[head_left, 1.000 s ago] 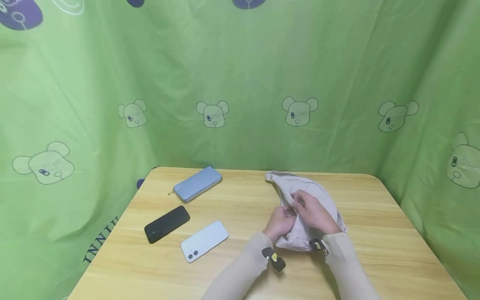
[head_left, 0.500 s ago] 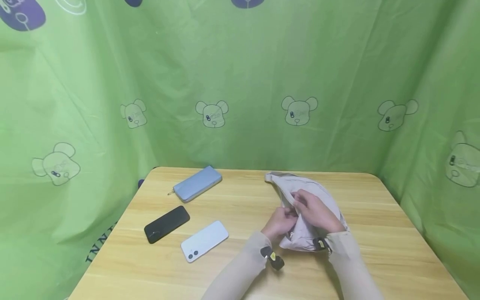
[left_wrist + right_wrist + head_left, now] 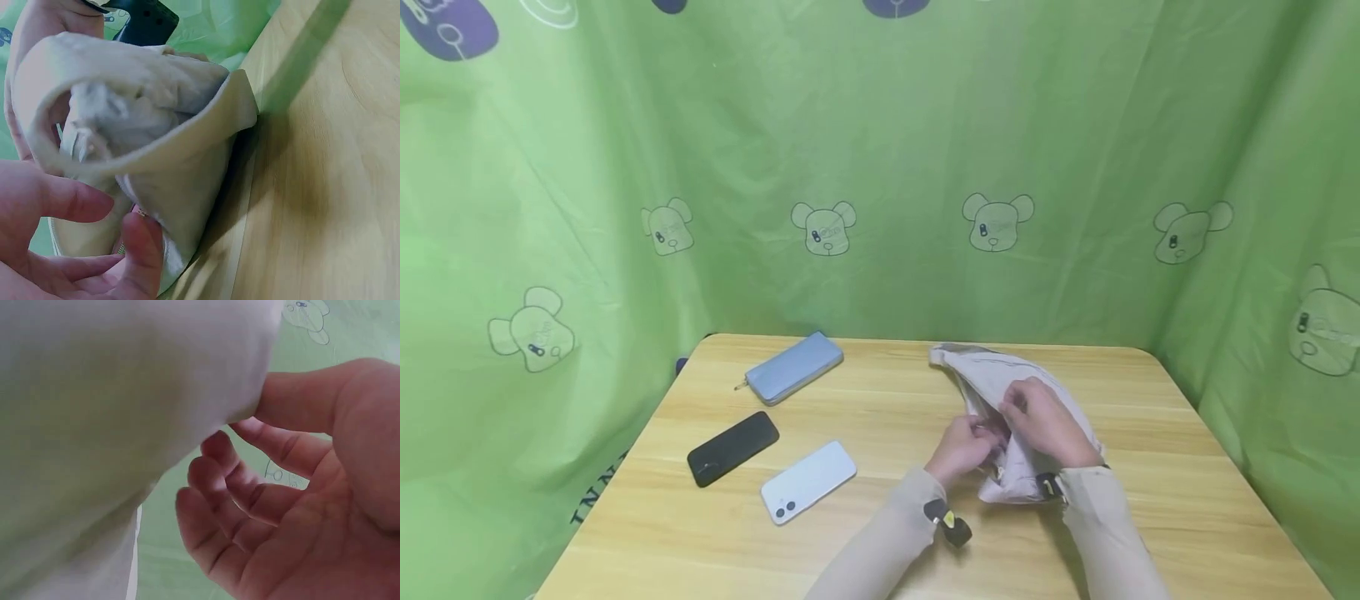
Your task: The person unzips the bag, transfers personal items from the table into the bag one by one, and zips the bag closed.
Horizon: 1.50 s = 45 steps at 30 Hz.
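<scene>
A pale fabric bag (image 3: 1047,387) stands on the right part of the table, its zippered mouth gaping toward the left. My right hand (image 3: 1048,421) pinches the upper edge of the mouth between thumb and forefinger; in the right wrist view the other fingers (image 3: 212,506) curl loosely below the cloth (image 3: 112,425). At the near left edge of the mouth, my left hand (image 3: 964,446) grips the bag, its fingertips partly hidden in the opening. The left wrist view shows its fingers (image 3: 142,256) beside the zip, with a wide strap loop (image 3: 187,147) above. The bag's inside is mostly hidden.
To the left lie a blue zip wallet (image 3: 795,368), a black phone (image 3: 733,448) and a white phone (image 3: 809,483), its cameras facing up. A green printed curtain (image 3: 895,275) surrounds the wooden table (image 3: 700,550) at the back and sides.
My right hand has moved slightly right with the bag's edge, and the mouth gapes wider. My left hand has barely shifted. The wallet and phones have stayed put.
</scene>
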Each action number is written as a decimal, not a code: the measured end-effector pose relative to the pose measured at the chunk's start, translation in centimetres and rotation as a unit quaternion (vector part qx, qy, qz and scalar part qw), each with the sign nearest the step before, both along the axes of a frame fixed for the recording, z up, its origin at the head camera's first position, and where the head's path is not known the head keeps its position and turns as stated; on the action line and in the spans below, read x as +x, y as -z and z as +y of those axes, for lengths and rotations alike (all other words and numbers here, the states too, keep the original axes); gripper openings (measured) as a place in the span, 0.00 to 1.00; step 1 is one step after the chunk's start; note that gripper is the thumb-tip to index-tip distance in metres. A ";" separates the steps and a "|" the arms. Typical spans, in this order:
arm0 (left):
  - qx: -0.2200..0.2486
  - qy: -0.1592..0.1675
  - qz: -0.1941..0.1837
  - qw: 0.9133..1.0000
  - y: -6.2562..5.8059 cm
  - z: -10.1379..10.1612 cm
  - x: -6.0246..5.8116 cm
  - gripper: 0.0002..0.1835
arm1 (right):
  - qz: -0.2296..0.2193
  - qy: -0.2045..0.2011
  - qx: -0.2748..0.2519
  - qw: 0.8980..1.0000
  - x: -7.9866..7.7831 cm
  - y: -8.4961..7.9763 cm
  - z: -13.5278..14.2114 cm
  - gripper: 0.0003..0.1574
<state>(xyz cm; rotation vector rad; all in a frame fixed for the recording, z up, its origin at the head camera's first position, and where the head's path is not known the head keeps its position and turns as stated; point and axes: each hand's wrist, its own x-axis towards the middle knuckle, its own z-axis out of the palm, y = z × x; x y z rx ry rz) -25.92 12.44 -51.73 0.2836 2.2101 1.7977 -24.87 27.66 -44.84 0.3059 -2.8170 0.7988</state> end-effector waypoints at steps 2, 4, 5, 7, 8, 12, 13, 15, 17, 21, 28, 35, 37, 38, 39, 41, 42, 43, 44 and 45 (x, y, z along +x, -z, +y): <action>0.001 0.005 -0.003 1.000 0.1 0.3 -0.1 0.11 | -0.004 0.006 -0.002 1.000 0.0 -0.1 0.2 0.03; -0.007 0.012 -0.004 1.000 0.2 0.6 -0.1 0.14 | -0.009 0.014 -0.007 1.000 0.0 -0.1 0.3 0.04; -0.012 0.015 -0.005 1.000 0.3 0.7 -0.2 0.14 | -0.012 0.015 -0.010 1.000 0.1 -0.1 0.4 0.04; -0.017 0.021 -0.011 1.000 0.3 1.0 -0.2 0.16 | -0.018 0.018 -0.015 1.000 0.1 -0.1 0.5 0.05; -0.017 0.023 -0.014 0.999 0.3 1.1 -0.2 0.16 | -0.019 0.019 -0.016 0.999 0.2 -0.1 0.6 0.05; -0.017 0.035 -0.024 0.999 0.2 1.3 -0.2 0.20 | -0.029 0.025 -0.018 0.999 0.2 -0.1 0.8 0.05; -0.015 0.039 -0.025 0.999 0.1 1.4 -0.2 0.21 | -0.032 0.027 -0.019 0.999 0.1 -0.1 0.8 0.04; -0.011 0.046 -0.028 0.998 0.2 1.4 -0.2 0.23 | -0.039 0.032 -0.017 0.999 0.1 -0.1 0.9 0.04; -0.012 0.049 -0.025 0.998 0.4 1.5 -0.3 0.23 | -0.045 0.036 -0.016 0.998 0.1 -0.1 1.0 0.04; -0.012 0.056 -0.008 0.998 0.7 1.5 0.0 0.20 | -0.050 0.031 -0.014 0.998 0.2 -0.1 1.2 0.04; -0.006 0.070 -0.018 0.997 0.9 1.8 0.6 0.23 | -0.062 0.022 -0.025 0.998 0.3 -0.1 1.8 0.06; -0.045 0.065 0.007 0.997 0.6 0.8 0.7 0.29 | -0.075 0.017 -0.023 0.997 0.2 -0.1 2.0 0.07; -0.054 0.063 0.016 0.996 0.3 0.1 0.6 0.29 | -0.076 0.015 -0.022 0.997 0.1 -0.1 2.0 0.07; -0.057 0.064 0.022 0.996 0.1 -0.3 0.5 0.29 | -0.077 0.014 -0.024 0.997 0.1 -0.1 2.1 0.07; -0.055 0.066 0.026 0.996 -0.2 -0.8 0.3 0.28 | -0.079 0.012 -0.024 0.997 0.1 -0.1 2.1 0.07; -0.052 0.066 0.038 0.996 -0.8 -1.9 -0.1 0.27 | -0.081 0.012 -0.024 0.996 0.0 -0.1 2.2 0.08; -0.050 0.065 0.044 0.996 -1.1 -2.5 -0.3 0.26 | -0.082 0.013 -0.023 0.996 0.0 0.0 2.2 0.08; -0.053 0.067 0.056 0.995 -1.4 -3.1 -0.5 0.24 | -0.085 0.013 -0.024 0.996 0.0 0.0 2.3 0.08; -0.060 0.065 0.066 0.994 -1.8 -3.8 -0.8 0.23 | -0.085 0.015 -0.023 0.996 0.0 0.1 2.4 0.08; -0.063 0.063 0.076 0.993 -2.2 -4.5 -1.0 0.21 | -0.085 0.015 -0.022 0.996 0.0 0.1 2.4 0.09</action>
